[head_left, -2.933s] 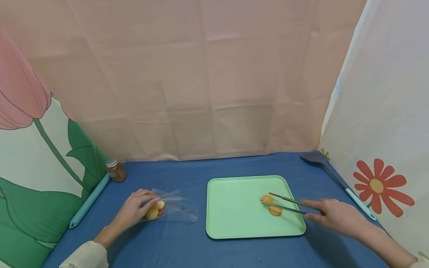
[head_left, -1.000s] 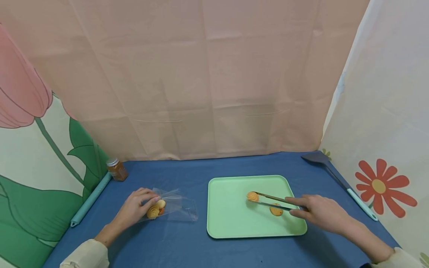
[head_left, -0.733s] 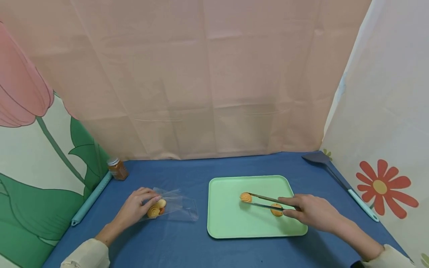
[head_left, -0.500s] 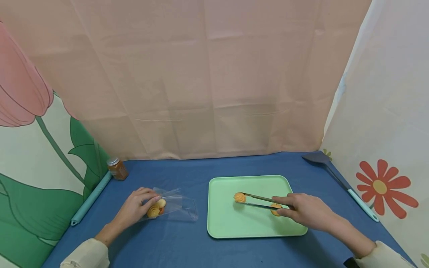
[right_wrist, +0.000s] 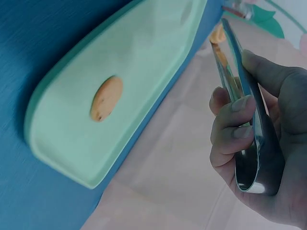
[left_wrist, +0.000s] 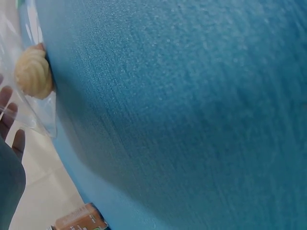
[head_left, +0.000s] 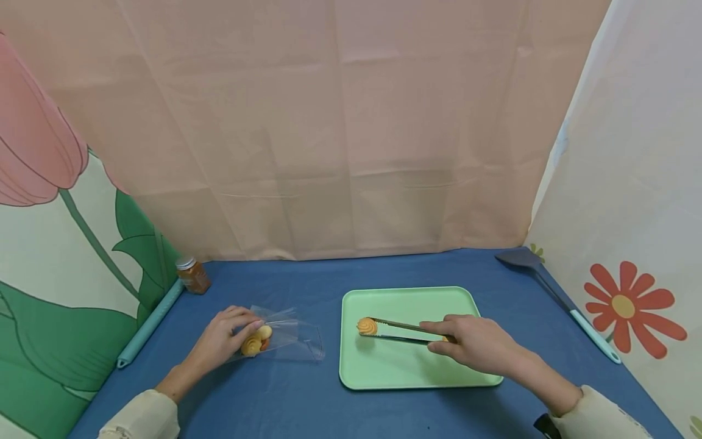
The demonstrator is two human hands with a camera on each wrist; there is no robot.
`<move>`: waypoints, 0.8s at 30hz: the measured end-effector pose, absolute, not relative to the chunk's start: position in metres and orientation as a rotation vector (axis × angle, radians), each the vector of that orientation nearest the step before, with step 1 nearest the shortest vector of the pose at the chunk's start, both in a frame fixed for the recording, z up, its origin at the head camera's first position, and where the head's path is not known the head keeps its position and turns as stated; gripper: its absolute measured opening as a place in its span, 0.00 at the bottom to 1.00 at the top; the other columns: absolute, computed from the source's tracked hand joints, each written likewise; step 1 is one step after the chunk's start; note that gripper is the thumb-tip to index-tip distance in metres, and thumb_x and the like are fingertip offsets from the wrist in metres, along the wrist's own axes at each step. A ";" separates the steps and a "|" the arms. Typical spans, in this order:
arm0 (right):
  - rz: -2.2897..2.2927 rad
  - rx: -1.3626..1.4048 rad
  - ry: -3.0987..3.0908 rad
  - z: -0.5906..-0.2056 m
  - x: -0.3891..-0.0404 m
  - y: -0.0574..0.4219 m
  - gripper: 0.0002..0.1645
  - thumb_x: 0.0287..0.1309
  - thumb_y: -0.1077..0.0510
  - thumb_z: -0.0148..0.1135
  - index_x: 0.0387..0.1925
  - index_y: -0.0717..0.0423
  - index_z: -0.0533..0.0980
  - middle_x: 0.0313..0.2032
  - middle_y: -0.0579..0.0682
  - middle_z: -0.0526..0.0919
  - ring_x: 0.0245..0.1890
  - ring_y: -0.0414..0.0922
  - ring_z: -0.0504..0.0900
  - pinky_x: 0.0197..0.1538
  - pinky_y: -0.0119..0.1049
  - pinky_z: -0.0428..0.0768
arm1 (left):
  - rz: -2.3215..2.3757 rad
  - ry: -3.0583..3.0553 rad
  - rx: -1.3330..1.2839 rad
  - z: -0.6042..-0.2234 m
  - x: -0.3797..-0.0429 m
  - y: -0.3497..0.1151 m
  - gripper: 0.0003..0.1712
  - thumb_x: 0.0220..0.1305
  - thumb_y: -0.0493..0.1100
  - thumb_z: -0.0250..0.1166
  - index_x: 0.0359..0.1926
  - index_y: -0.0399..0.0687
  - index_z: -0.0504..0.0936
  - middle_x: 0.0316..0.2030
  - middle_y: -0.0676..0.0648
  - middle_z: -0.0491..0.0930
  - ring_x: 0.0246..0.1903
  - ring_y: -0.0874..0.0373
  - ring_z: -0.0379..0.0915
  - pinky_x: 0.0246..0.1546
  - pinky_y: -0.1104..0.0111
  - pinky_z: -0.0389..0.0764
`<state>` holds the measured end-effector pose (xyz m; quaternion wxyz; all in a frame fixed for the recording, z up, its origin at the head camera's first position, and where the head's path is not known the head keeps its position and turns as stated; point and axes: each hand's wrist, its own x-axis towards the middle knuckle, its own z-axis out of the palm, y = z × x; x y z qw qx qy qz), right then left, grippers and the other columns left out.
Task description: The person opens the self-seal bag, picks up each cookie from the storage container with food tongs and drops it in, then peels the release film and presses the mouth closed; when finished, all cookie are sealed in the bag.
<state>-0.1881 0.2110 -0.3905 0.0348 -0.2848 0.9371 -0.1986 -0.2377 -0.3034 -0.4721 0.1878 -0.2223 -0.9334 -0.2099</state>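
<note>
My left hand (head_left: 219, 336) pinches the edge of a clear plastic bag (head_left: 301, 342) on the blue tablecloth. Several cookies (head_left: 251, 347) lie inside the bag; one swirled cookie (left_wrist: 33, 73) shows large in the left wrist view. With my right hand (head_left: 474, 344) I grip metal tongs (head_left: 400, 325), thumb on one arm and fingers curled round the other. Between the tong tips a swirled cookie (head_left: 367, 326) is held above the left part of a light green tray (head_left: 384, 375). Another cookie (right_wrist: 107, 98) lies on the tray, mostly hidden behind the right hand in the head view.
A jar (head_left: 194, 278) with a silver lid stands at the back left, beside a long teal roll (head_left: 149, 326). Along the right edge lies a turner (head_left: 570, 308) with a dark blade and pale teal handle. Fabric walls enclose the back and sides.
The tongs first were at the cookies on the tray's right side. They picked one up, and my right hand has carried it leftward over the tray. The left hand and bag stay put.
</note>
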 end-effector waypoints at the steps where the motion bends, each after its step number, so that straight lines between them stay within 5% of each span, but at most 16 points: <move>1: -0.612 -0.889 2.878 -0.390 -0.188 0.208 0.26 0.68 0.37 0.58 0.63 0.37 0.78 0.25 0.32 0.70 0.19 0.29 0.62 0.22 0.28 0.61 | -0.589 -2.624 -0.626 -0.472 -0.238 -0.303 0.09 0.70 0.47 0.65 0.42 0.54 0.91 0.41 0.60 0.85 0.42 0.61 0.78 0.44 0.55 0.78; 24: -0.518 -1.073 2.828 -0.397 -0.193 0.144 0.24 0.65 0.43 0.64 0.62 0.36 0.79 0.31 0.37 0.80 0.20 0.28 0.67 0.21 0.28 0.66 | -0.605 -2.626 -0.616 -0.475 -0.236 -0.304 0.06 0.69 0.49 0.66 0.40 0.62 0.90 0.41 0.60 0.85 0.42 0.63 0.76 0.43 0.57 0.78</move>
